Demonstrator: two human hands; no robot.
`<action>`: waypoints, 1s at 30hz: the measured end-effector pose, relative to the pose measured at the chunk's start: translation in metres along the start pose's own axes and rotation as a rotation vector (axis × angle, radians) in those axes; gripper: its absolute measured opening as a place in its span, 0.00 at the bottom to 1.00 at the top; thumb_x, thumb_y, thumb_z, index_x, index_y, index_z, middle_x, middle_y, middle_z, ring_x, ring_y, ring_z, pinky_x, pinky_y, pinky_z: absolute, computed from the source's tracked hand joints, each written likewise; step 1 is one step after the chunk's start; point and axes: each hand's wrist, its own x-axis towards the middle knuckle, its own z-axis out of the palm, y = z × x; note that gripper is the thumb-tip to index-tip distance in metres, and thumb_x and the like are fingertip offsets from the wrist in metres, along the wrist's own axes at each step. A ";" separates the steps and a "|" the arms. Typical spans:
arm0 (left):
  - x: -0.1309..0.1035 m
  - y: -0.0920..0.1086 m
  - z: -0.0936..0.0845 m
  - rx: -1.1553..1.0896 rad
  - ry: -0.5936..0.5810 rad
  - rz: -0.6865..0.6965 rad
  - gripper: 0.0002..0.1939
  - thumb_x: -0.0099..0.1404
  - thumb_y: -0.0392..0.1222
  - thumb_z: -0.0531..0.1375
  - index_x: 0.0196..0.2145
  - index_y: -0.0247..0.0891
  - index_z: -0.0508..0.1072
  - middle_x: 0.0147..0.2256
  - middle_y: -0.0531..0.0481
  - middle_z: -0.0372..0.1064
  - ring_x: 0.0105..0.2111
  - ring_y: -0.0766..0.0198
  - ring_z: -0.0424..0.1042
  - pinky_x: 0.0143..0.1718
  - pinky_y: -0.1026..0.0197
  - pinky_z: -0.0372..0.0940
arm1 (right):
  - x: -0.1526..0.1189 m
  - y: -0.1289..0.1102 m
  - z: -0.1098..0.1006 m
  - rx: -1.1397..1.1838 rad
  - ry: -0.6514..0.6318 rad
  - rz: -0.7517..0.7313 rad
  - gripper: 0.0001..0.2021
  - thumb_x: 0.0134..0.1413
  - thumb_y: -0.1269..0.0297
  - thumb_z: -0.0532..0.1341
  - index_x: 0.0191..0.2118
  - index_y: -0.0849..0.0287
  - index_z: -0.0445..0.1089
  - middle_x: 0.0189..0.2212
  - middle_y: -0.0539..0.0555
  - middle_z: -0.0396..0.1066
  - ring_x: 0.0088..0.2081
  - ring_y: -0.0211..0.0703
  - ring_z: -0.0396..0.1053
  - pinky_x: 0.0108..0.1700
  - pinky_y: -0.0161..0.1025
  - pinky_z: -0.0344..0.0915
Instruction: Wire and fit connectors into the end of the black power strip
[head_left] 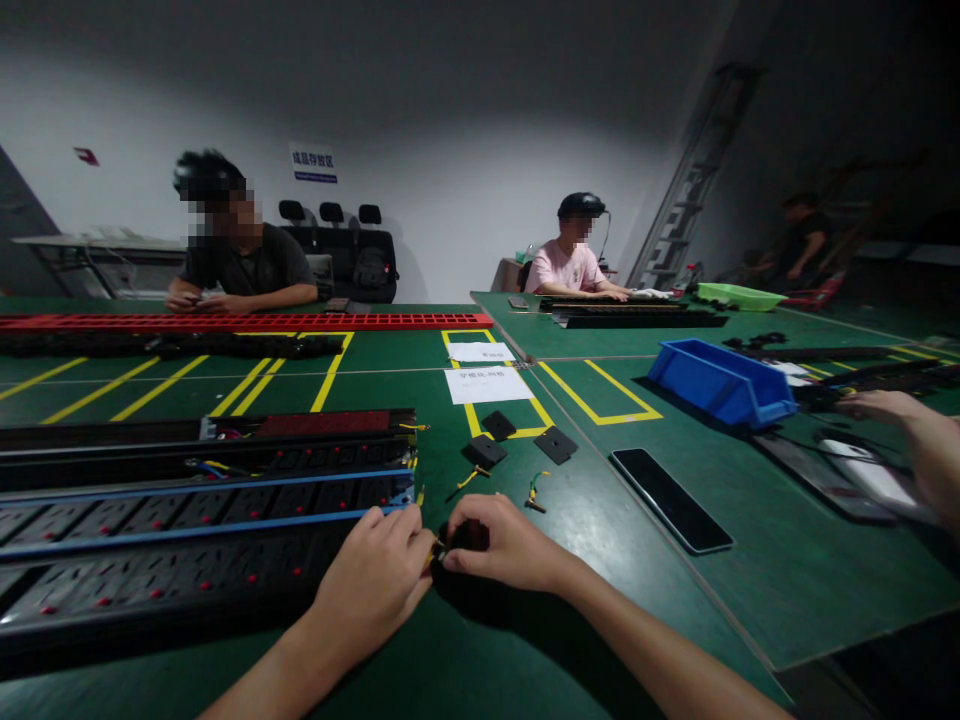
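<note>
My left hand (375, 562) is closed at the near right end of a black power strip (247, 575) with red indicator dots. Its fingertips pinch a short yellow wire (430, 556), partly hidden. My right hand (504, 545) meets it there, thumb and fingers curled round a small dark piece whose shape is mostly hidden. Beyond the hands lie black end caps (556, 445), a yellow wire lead (472, 481) and a green-yellow wire lead (535, 492). More power strips (202, 507), one blue-edged, lie alongside at left.
A phone (671, 500) lies right of my hands, with a blue bin (720, 385) behind it. Paper labels (487, 386) and a red slotted rail (247, 322) lie farther back. Another person's hand (911, 430) reaches in at right. Two people sit across the table.
</note>
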 end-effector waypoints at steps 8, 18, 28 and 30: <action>-0.001 0.001 -0.003 -0.005 0.012 -0.001 0.06 0.65 0.39 0.64 0.41 0.38 0.75 0.43 0.43 0.71 0.43 0.51 0.71 0.45 0.50 0.62 | 0.000 0.000 -0.001 0.019 -0.002 0.008 0.07 0.51 0.63 0.70 0.36 0.57 0.75 0.29 0.48 0.73 0.30 0.37 0.68 0.33 0.34 0.60; 0.001 0.001 -0.004 0.000 -0.016 -0.004 0.08 0.64 0.39 0.65 0.42 0.38 0.76 0.43 0.43 0.72 0.44 0.50 0.71 0.46 0.49 0.63 | 0.000 0.001 0.000 0.030 0.009 0.038 0.07 0.52 0.61 0.70 0.35 0.58 0.76 0.29 0.48 0.73 0.30 0.37 0.68 0.33 0.34 0.60; 0.000 0.001 -0.004 -0.002 -0.005 -0.006 0.07 0.65 0.38 0.63 0.42 0.38 0.75 0.44 0.42 0.72 0.44 0.50 0.71 0.45 0.49 0.62 | 0.000 0.001 0.002 0.023 0.022 0.037 0.07 0.52 0.62 0.70 0.35 0.58 0.76 0.30 0.48 0.74 0.30 0.38 0.68 0.33 0.34 0.60; 0.000 0.001 -0.004 -0.002 0.000 -0.001 0.07 0.64 0.38 0.63 0.42 0.38 0.75 0.43 0.43 0.72 0.44 0.50 0.71 0.45 0.49 0.62 | 0.000 0.001 0.002 0.025 0.028 0.028 0.07 0.52 0.62 0.70 0.35 0.58 0.76 0.30 0.48 0.74 0.31 0.38 0.68 0.34 0.34 0.60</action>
